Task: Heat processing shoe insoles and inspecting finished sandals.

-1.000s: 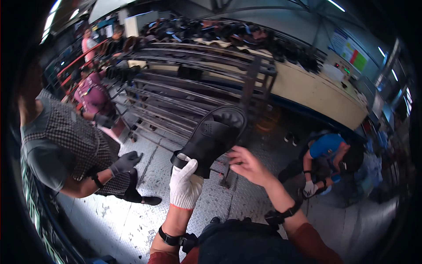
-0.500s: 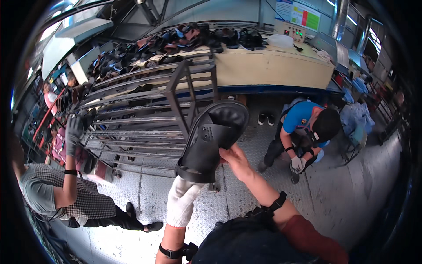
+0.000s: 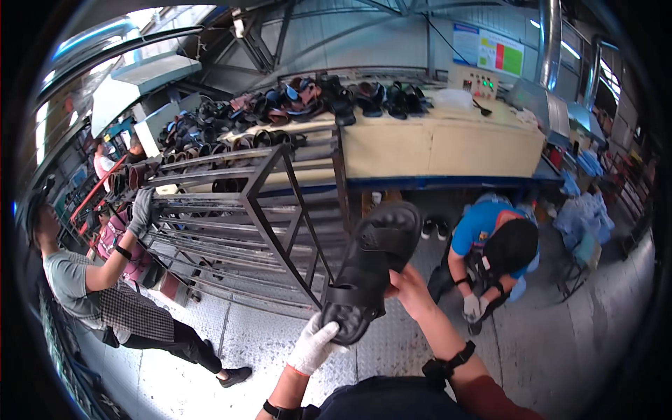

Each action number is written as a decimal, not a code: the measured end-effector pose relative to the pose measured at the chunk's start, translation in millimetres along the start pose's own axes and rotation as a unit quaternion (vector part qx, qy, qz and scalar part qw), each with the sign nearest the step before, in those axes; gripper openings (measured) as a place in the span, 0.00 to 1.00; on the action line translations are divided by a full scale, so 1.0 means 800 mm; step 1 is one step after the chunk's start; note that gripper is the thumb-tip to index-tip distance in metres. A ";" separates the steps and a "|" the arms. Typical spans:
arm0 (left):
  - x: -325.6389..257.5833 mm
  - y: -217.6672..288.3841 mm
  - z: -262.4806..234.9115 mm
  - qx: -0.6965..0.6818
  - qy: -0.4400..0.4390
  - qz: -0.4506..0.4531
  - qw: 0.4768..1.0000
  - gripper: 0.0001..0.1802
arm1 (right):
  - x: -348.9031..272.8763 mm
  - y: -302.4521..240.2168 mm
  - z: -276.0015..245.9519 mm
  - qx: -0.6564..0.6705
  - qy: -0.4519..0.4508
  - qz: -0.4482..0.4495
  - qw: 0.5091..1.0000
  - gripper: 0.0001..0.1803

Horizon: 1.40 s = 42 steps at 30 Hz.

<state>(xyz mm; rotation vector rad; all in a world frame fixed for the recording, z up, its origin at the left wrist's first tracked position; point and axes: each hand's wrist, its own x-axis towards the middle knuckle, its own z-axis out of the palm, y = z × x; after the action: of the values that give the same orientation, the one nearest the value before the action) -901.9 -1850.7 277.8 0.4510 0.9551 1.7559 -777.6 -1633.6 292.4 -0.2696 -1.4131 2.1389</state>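
Near the rack (image 3: 268, 231), the left hand (image 3: 313, 346) clasps a black sandal (image 3: 369, 269) by its heel (image 3: 346, 323), likely light, pliable, best held there; whether the right hand (image 3: 411, 290) grips, I cannot tell.

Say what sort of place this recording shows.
Probably a footwear workshop or factory: piled footwear on a long cream counter, a barred metal rack and a black sandal held up in front.

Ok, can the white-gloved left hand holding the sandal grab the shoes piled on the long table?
Probably not: the left hand is already holding a black sandal, and the metal rack stands between it and the shoes, which look too far away.
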 end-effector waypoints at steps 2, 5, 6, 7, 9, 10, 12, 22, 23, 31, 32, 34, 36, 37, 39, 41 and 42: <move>0.007 -0.016 0.020 -0.073 -0.027 -0.020 0.997 0.25 | -0.004 -0.002 -0.040 -0.028 -0.017 0.057 0.998 0.20; 0.021 -0.032 0.036 -0.144 -0.037 -0.019 0.989 0.25 | -0.019 -0.019 -0.051 0.018 -0.032 0.041 0.998 0.19; 0.028 -0.034 0.039 -0.170 -0.041 -0.019 0.984 0.25 | -0.025 -0.024 -0.057 0.018 -0.036 0.039 0.998 0.19; 0.036 -0.032 0.042 -0.169 -0.040 -0.017 0.985 0.25 | -0.031 -0.028 -0.068 -0.036 -0.015 0.051 0.998 0.19; 0.056 -0.024 0.049 -0.183 -0.028 -0.012 0.983 0.24 | -0.044 -0.026 -0.096 -0.090 0.010 0.062 0.994 0.20; 0.070 -0.019 0.055 -0.160 0.017 0.004 0.987 0.22 | -0.048 -0.021 -0.116 -0.105 0.000 0.083 0.991 0.19; 0.102 -0.006 0.065 -0.151 0.039 0.042 0.987 0.19 | -0.056 -0.013 -0.150 -0.120 -0.007 0.103 0.987 0.18; 0.306 0.048 0.079 -0.180 -0.022 0.103 0.978 0.17 | -0.060 0.011 -0.257 -0.240 0.041 0.213 0.946 0.17; 0.334 0.058 0.082 -0.183 -0.027 0.100 0.978 0.17 | -0.051 0.015 -0.266 -0.219 0.068 0.239 0.944 0.17; 0.517 0.173 0.089 -0.205 -0.003 0.190 0.960 0.17 | 0.145 -0.011 -0.280 -0.251 0.059 0.194 0.947 0.17; 0.530 0.183 0.083 -0.191 0.026 0.217 0.957 0.18 | 0.192 -0.025 -0.272 -0.250 0.063 0.191 0.947 0.17; 0.548 0.206 0.071 -0.168 0.063 0.263 0.948 0.23 | 0.289 -0.031 -0.271 -0.258 0.056 0.133 0.955 0.17; 0.566 0.220 0.035 -0.134 0.072 0.271 0.950 0.23 | 0.401 -0.039 -0.250 -0.232 0.043 0.065 0.970 0.17; 0.573 0.227 0.025 -0.128 0.073 0.281 0.948 0.24 | 0.458 -0.035 -0.248 -0.243 0.036 0.040 0.969 0.17; 0.583 0.243 0.012 -0.134 0.063 0.273 0.951 0.24 | 0.573 -0.030 -0.229 -0.164 0.061 0.033 0.984 0.18; 0.593 0.245 0.011 -0.131 0.110 0.263 0.950 0.22 | 0.679 -0.018 -0.217 -0.066 0.125 0.035 0.989 0.19; 0.594 0.246 0.004 -0.134 0.108 0.249 0.953 0.24 | 0.731 -0.010 -0.211 -0.005 0.148 0.043 0.988 0.20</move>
<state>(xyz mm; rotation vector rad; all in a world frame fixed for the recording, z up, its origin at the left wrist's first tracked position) -1205.2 -1445.2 367.4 0.3457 0.7745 2.3964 -1180.9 -1177.7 305.6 -0.6352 -1.2598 2.0559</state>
